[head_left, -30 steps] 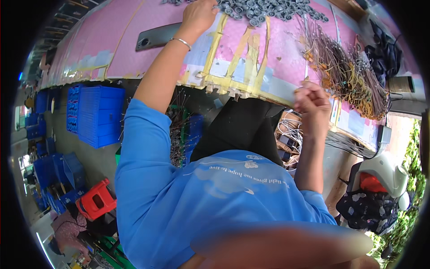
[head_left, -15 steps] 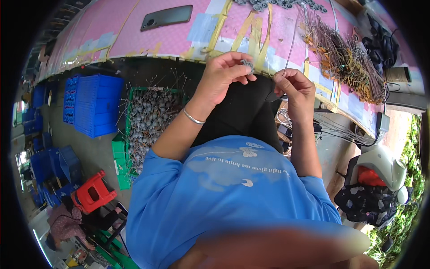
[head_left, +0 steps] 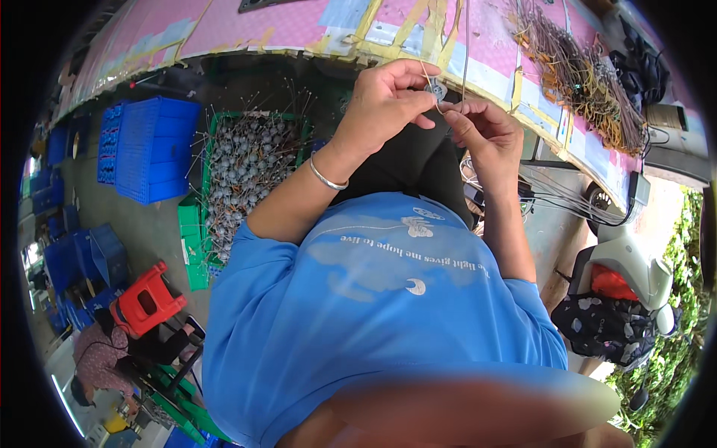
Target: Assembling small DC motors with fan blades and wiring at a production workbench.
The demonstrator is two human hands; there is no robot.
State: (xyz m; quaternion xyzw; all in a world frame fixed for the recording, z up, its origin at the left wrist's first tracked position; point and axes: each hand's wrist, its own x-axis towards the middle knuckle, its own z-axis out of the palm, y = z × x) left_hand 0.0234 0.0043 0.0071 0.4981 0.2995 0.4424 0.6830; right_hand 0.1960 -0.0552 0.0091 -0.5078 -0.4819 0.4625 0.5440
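Note:
Above my lap, at the table's near edge, my left hand (head_left: 388,103) pinches a small round grey plastic part (head_left: 437,89) between thumb and fingers. Close beside it on the right, my right hand (head_left: 487,128) has thumb and forefinger closed on a thin wire (head_left: 466,48), which runs up over the table. The right fingertips nearly meet the grey part, and a pale strand shows there. Whether the wire enters the part is too small to tell.
The pink, taped table (head_left: 291,30) carries a bundle of brown wires with orange ends (head_left: 582,89) at right. Left of my legs, a green crate (head_left: 210,142) holds many wired grey parts (head_left: 250,172). Blue crates (head_left: 157,149), a red stool (head_left: 148,300) and a seated person (head_left: 101,358) are farther left.
My hands have come closer together, the right moving left with the wire toward the grey part. The view has shifted, so the phone on the table is mostly cut off.

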